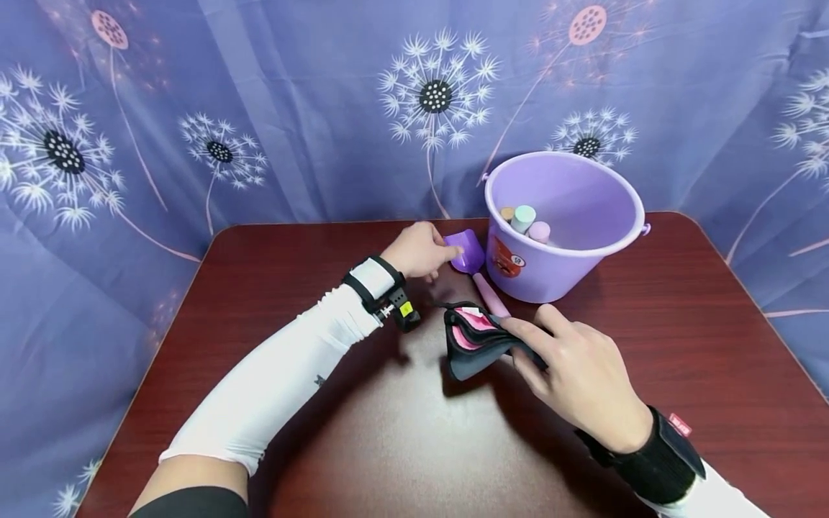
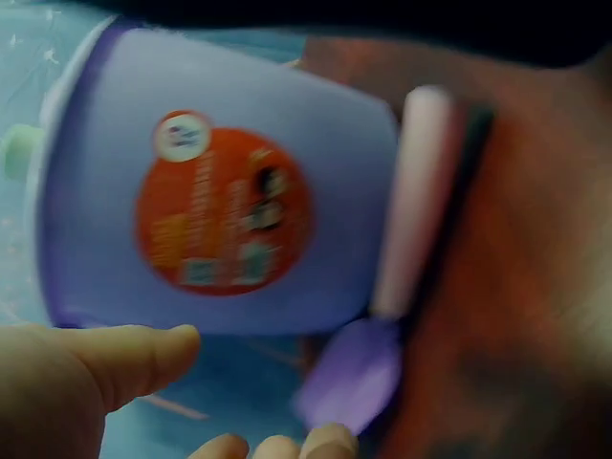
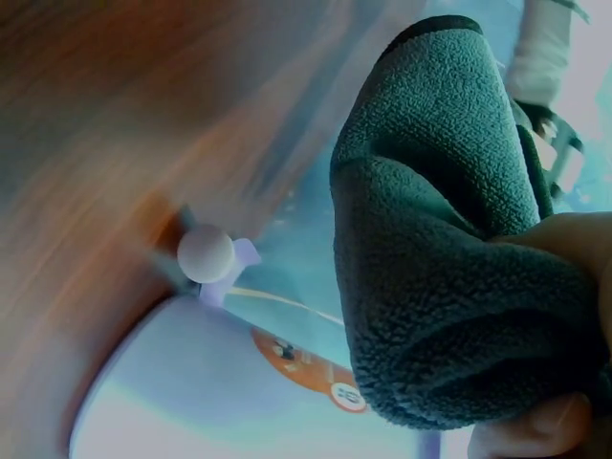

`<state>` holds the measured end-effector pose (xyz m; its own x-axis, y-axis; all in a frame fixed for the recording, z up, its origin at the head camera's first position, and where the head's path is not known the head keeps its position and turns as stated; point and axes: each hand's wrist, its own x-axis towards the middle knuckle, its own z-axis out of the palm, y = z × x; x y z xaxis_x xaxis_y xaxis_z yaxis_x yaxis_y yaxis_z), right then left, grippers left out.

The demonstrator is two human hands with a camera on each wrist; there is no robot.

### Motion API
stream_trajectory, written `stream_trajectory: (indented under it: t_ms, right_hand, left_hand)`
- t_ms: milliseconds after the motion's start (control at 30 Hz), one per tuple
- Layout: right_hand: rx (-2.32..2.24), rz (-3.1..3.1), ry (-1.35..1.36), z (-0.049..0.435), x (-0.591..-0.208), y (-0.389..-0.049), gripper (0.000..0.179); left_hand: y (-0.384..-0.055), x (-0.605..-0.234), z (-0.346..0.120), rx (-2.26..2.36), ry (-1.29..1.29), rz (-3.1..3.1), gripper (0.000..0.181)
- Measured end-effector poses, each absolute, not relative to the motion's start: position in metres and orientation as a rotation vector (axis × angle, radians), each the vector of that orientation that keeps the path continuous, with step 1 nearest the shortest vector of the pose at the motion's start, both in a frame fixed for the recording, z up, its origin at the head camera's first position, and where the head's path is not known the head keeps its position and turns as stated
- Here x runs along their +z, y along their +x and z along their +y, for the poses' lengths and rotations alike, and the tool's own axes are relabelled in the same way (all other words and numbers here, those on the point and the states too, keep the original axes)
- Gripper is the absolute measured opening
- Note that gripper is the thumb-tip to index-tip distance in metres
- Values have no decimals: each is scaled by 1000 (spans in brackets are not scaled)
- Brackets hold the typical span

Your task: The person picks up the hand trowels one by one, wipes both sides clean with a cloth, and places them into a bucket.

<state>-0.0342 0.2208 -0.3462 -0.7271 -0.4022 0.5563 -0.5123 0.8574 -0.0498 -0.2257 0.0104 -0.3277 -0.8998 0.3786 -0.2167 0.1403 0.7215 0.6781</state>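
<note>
A toy shovel with a purple blade [image 1: 468, 250] and pink handle [image 1: 491, 293] lies on the table beside the purple bucket [image 1: 540, 270]. My left hand [image 1: 421, 250] is at the blade, its fingertips overlapping it in the head view. In the left wrist view, the thumb [image 2: 143, 359] stands apart from the fingers; whether they touch the blade I cannot tell. My right hand [image 1: 576, 367] pinches a folded dark grey fleece cloth [image 1: 476, 360] with pink layers and black edging. The cloth hangs above the table, near the shovel's handle end.
Several capped cylinders, one of them mint green [image 1: 523, 216], lean inside the bucket at its left. The dark red wooden table [image 1: 311, 248] ends at the back against a blue curtain [image 1: 311, 108] with dandelion prints.
</note>
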Motion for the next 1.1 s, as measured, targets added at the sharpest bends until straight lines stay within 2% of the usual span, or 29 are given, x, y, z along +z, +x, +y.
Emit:
stream_trajectory:
  t_ms: [267, 433, 567, 800, 1100]
  right_hand:
    - [268, -2429, 636, 223, -337, -33, 35]
    - [305, -2344, 617, 223, -330, -36, 36]
    - [329, -2308, 596, 221, -325, -37, 35]
    - [338, -2280, 590, 216, -319, -37, 33]
    - [343, -2268, 578, 217, -319, -37, 33]
  left_hand:
    - [-213, -380, 22, 1285, 305, 2295, 43]
    - [-203, -402, 32, 1417, 278, 2289, 33]
    - [-197, -409, 42, 1333, 331, 2548, 20]
    - [-184, -412, 65, 1397, 58, 2617, 37]
    - [-187, -423, 70, 1443, 216, 2590, 36]
